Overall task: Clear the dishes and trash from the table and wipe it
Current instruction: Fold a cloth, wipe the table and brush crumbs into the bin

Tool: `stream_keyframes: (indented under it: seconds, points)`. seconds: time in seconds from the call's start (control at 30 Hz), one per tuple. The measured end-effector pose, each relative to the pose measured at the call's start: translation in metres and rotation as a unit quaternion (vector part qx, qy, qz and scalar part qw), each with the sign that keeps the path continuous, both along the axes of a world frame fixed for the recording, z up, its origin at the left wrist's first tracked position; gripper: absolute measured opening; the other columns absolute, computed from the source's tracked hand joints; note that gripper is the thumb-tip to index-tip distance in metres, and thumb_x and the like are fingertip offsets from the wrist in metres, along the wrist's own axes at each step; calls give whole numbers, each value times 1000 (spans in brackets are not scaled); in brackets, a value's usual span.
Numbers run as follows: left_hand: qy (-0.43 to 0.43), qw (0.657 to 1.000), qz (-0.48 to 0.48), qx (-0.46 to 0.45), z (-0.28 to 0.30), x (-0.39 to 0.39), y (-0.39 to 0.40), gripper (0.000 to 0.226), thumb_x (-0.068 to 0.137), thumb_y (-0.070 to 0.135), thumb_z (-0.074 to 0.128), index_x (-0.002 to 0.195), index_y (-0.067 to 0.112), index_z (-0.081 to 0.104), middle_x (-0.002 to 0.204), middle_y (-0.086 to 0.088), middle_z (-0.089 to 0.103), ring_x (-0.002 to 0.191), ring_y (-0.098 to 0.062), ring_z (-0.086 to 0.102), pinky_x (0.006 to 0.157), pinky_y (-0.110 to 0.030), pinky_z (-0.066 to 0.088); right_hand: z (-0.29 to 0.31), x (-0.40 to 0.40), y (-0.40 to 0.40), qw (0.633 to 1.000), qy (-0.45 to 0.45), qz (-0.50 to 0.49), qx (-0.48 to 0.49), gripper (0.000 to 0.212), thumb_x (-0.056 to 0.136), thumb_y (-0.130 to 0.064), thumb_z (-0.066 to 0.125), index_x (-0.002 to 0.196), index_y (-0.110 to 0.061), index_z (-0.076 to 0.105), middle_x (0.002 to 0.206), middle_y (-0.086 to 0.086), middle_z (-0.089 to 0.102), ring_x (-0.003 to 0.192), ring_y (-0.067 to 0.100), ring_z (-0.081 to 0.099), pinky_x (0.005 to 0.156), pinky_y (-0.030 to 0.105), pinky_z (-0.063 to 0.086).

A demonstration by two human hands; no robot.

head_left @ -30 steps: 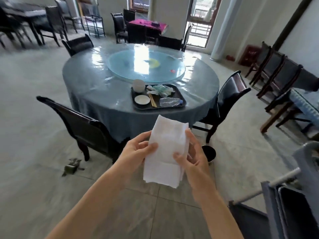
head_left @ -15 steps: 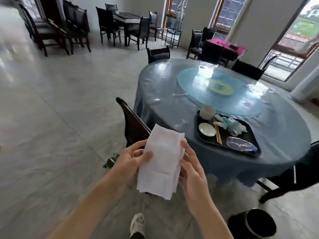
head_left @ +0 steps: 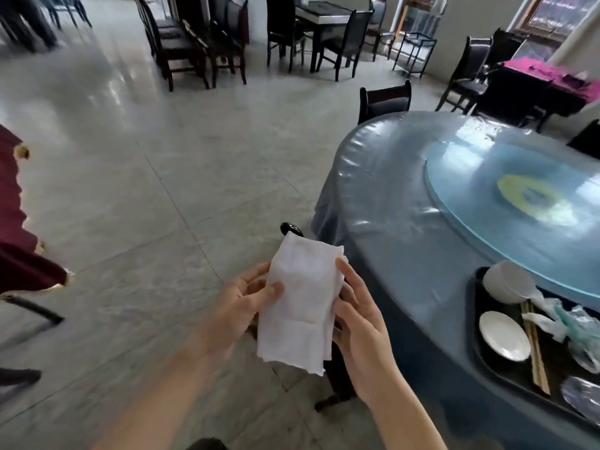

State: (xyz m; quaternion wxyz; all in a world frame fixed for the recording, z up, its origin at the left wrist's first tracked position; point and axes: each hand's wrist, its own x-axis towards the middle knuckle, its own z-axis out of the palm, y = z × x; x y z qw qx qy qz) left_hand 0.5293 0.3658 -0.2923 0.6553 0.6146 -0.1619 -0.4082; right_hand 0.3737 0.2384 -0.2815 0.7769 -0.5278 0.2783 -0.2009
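Head view. At lower centre of the frame, a folded white cloth (head_left: 300, 305) hangs upright between both hands, above the grey tiled floor (head_left: 136, 206). The left hand (head_left: 242, 308) pinches the cloth's left edge, thumb across its front; the right hand (head_left: 358, 329) holds the right edge, fingers curled behind the folds. At right stands the round bench draped in a glossy blue-grey cover (head_left: 389, 228), carrying a pale blue glass turntable (head_left: 506, 203). At the lower right edge, a black rectangular tray (head_left: 496, 362) lies on the bench near its rim, holding a tipped white cup (head_left: 506, 284), a small white saucer (head_left: 504, 336), wooden chopsticks (head_left: 535, 352) and crumpled plastic wrappers (head_left: 571, 319). A dark chair (head_left: 384, 100) stands at the bench's far side; more dark chairs and tables occupy the upper frame.
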Motion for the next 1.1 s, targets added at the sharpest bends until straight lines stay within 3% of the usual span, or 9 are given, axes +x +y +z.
stream_keyframes:
  seconds: [0.17,0.3,0.37,0.47,0.53,0.63,0.77,0.93,1.1]
  points:
    - [4,1000,13,15,-12,80,-24,33,96,15,65,129,20,66,121,-5,75,112,-27,71,96,-50,57,-11,88,-29,1000,3,-1,18,47,97,-16,59,140,-34,60,126,14,70,108,27,65,98,52,48]
    - [-18,999,-11,38,-25,161,-58,28,94,19,69,121,25,70,116,-2,76,109,-24,72,91,-42,60,-19,164,-51,1000,8,-18,-10,47,102,-4,57,136,-37,63,120,16,70,101,29,65,93,53,52]
    - [-74,995,-12,62,-28,204,-82,32,87,30,76,119,33,69,114,2,76,106,-20,72,85,-34,61,-20,207,-64,998,14,-44,-47,54,100,4,56,133,-38,64,118,14,71,98,31,65,94,55,54]
    - [-177,978,-34,101,-24,263,-114,39,84,46,78,120,35,69,114,12,71,104,-6,69,89,-31,59,-17,271,-79,992,31,-91,-79,60,97,10,55,127,-41,68,116,14,71,91,33,60,89,59,53]
    - [-152,984,-66,65,-13,288,-127,34,89,47,73,120,35,69,114,11,73,104,-5,70,92,-35,59,-12,308,-85,990,33,-114,-81,58,98,9,57,124,-41,69,116,12,72,91,31,67,89,55,57]
    - [-128,983,-130,23,1,323,-144,48,82,53,72,126,35,65,117,11,74,109,-9,70,94,-38,58,0,357,-96,989,3,-127,-78,50,98,3,62,124,-39,69,115,11,73,97,30,75,81,41,63]
    - [-103,983,-151,6,8,369,-173,29,92,30,74,120,29,69,111,8,77,103,-12,74,87,-34,60,1,397,-116,983,27,-170,-70,51,100,8,56,128,-34,68,110,11,74,91,29,75,77,37,64]
    - [-99,977,-186,24,2,405,-218,22,102,22,58,116,24,75,102,6,79,95,-11,74,74,-21,56,-3,418,-157,977,51,-201,-47,58,98,11,48,133,-33,62,108,10,75,90,24,72,79,35,62]
    - [-119,972,-184,81,-18,440,-284,28,107,24,49,105,25,76,98,0,78,93,-22,72,80,-37,58,-19,430,-217,964,13,-265,18,55,99,8,50,133,-32,63,102,12,72,84,21,67,70,35,59]
